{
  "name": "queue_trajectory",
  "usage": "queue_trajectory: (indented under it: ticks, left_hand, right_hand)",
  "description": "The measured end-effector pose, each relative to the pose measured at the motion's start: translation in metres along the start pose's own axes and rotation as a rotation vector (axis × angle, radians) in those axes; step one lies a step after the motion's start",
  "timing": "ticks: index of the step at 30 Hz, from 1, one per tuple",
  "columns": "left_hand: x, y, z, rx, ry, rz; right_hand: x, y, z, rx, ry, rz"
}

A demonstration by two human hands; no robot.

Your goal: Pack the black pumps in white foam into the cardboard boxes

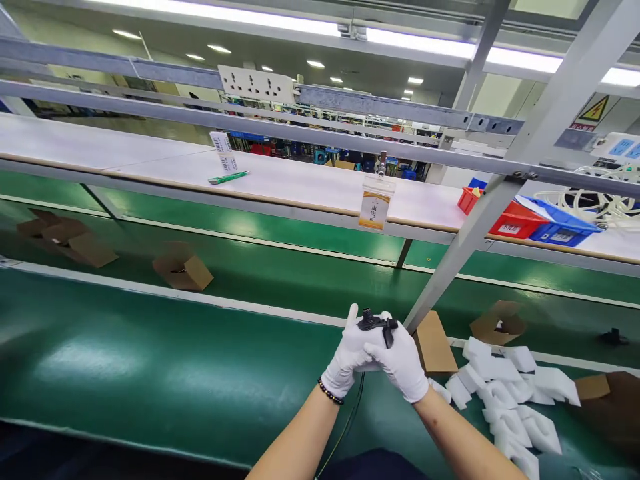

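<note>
Both my hands wear white gloves and meet above the green conveyor belt point(150, 373). My left hand point(347, 357) and my right hand point(400, 363) are closed together around a small black part point(376, 325) that sticks out above the fingers. A thin dark cable point(350, 417) hangs down from the hands between my forearms. A beaded bracelet sits on my left wrist.
White foam pieces point(510, 393) lie heaped to the right, with flat and open cardboard boxes point(434, 343) nearby and more boxes point(183, 267) on the far belt. A slanted metal frame post point(465, 240) rises just behind my hands. Red and blue bins point(535, 223) stand on the white shelf.
</note>
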State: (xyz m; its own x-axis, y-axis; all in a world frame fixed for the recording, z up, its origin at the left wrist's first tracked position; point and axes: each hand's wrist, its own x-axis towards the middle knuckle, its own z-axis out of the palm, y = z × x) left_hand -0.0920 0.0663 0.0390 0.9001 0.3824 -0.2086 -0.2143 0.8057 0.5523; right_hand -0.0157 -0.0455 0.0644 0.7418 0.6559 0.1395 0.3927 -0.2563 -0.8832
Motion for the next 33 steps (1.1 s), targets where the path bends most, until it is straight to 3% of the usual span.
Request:
queue_trajectory:
  ticks: [5,8,10,12,14,16,18,20,22,24,26,28,31,33]
  left_hand:
    - [-0.01,-0.022,-0.008,-0.066,-0.043,0.136]
    - [-0.004,-0.031,-0.015,-0.18,-0.021,0.197]
    - [0.005,-0.03,-0.018,-0.182,-0.022,0.26]
    - [0.013,-0.021,-0.019,-0.141,-0.052,0.317]
    - [0.019,-0.009,-0.02,-0.096,-0.12,0.364]
    - [0.022,0.005,-0.024,-0.064,-0.203,0.401]
    - [0.023,0.015,-0.032,-0.044,-0.249,0.402]
    - [0.023,0.019,-0.042,-0.019,-0.251,0.375]
    - [0.021,0.016,-0.052,0.021,-0.244,0.333]
    - [0.018,0.008,-0.059,0.068,-0.255,0.294]
    - [0.013,-0.003,-0.061,0.136,-0.28,0.259]
    - [0.006,-0.014,-0.06,0.216,-0.306,0.217]
    - [-0.001,-0.024,-0.056,0.316,-0.334,0.18]
    - [-0.004,-0.027,-0.053,0.39,-0.312,0.185]
  right_hand:
    - [0.006,0.011,-0.013,-0.265,0.012,-0.221]
    - [-0.003,0.03,0.0,0.013,-0.062,-0.231]
    - [-0.021,0.043,0.022,0.336,-0.133,-0.119]
    - [-0.044,0.053,0.044,0.577,-0.303,0.096]
    - [-0.063,0.059,0.051,0.56,-0.555,0.351]
    - [-0.072,0.058,0.036,0.29,-0.664,0.458]
    - [-0.069,0.05,0.003,-0.054,-0.566,0.336]
    - [-0.06,0.034,-0.037,-0.303,-0.449,0.111]
    - [-0.049,0.012,-0.069,-0.509,-0.426,-0.127]
    - [-0.037,-0.012,-0.086,-0.705,-0.444,-0.421]
    - [-0.022,-0.034,-0.088,-0.848,-0.424,-0.715]
    - [-0.005,-0.051,-0.083,-0.898,-0.362,-0.889]
    - [0.012,-0.068,-0.072,-0.868,-0.314,-0.909]
    - [0.013,-0.076,-0.064,-0.814,-0.4,-0.871]
